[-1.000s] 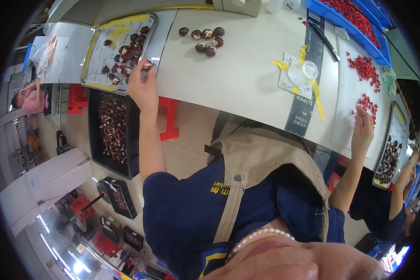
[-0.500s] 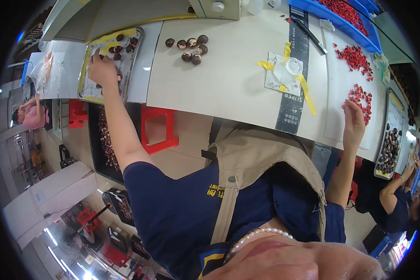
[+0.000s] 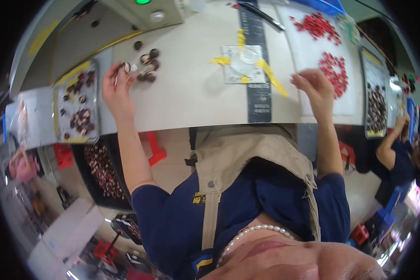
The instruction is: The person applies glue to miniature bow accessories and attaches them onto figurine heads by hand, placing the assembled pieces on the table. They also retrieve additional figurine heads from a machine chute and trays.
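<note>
My left hand [image 3: 119, 91] is raised over the left of the table, its fingers closed around a dark brown ball [image 3: 125, 66] with a pale patch. Several similar balls [image 3: 150, 64] lie grouped just right of it. My right hand [image 3: 319, 91] hovers by the white board's left edge, its fingers curled in and the fingertips drawn together; anything between them is too small to make out. Beside it on the board lie a ring of small red pieces [image 3: 333, 74] and a second red heap [image 3: 317, 27]. Between my hands, a clear round dish [image 3: 247, 55] sits on a square plate held by yellow tape.
A metal tray [image 3: 96, 100] of dark balls stands at the left, another tray [image 3: 374, 133] at the right. A black pen-like tool [image 3: 264, 17] lies at the back near a blue bin [image 3: 319, 4]. A machine housing [image 3: 165, 18] stands behind; a co-worker's arm [image 3: 391, 140] is at far right.
My left hand has come from the left tray to the ball group, with a ball now in it. My right hand has shifted left off the red pieces, fingers curling. The view has turned.
</note>
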The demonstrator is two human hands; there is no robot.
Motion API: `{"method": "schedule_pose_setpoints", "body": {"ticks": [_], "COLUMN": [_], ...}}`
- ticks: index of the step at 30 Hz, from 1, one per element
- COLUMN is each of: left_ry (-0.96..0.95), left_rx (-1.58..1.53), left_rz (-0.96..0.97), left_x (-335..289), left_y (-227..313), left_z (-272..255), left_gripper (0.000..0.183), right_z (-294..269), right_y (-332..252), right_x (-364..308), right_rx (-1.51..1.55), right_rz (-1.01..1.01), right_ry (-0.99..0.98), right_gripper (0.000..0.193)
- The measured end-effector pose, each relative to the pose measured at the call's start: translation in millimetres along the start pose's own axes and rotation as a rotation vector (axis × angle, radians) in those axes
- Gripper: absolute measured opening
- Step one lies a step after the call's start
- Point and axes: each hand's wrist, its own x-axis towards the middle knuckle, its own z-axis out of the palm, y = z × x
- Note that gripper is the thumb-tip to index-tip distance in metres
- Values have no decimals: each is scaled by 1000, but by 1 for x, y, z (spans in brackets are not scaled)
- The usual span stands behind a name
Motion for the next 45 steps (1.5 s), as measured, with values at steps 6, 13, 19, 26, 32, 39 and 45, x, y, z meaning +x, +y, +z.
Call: {"method": "schedule_pose_setpoints", "body": {"ticks": [6, 13, 19, 26, 32, 39, 45], "left_ry": [-348, -647, -649, -662, -577, -553, -512], "left_rx": [-279, -439, -496, -475, -517, -621, -582], "left_rz": [-269, -523, -608, -557, -581, -639, -573], "left_x": [-68, -115, -114, -112, -116, -118, -121], "left_y": [4, -4, -5, -12, -5, 0, 4], "left_z": [77, 119, 122, 120, 128, 139, 148], "left_gripper": [29, 30, 29, 31, 33, 35, 35], "right_z": [34, 67, 73, 86, 84, 75, 64], "right_y": [-33, -48, -46, -57, -55, -49, -62], "right_x": [27, 41, 53, 60, 56, 52, 15], "right_rx": [68, -505, -709, -786, -814, -561, -200], "right_rz": [-112, -437, -549, -605, -670, -552, -277], "right_ry": [-122, -85, -64, -74, -54, -113, -224], "right_gripper": [11, 9, 9, 8, 8, 8, 10]}}
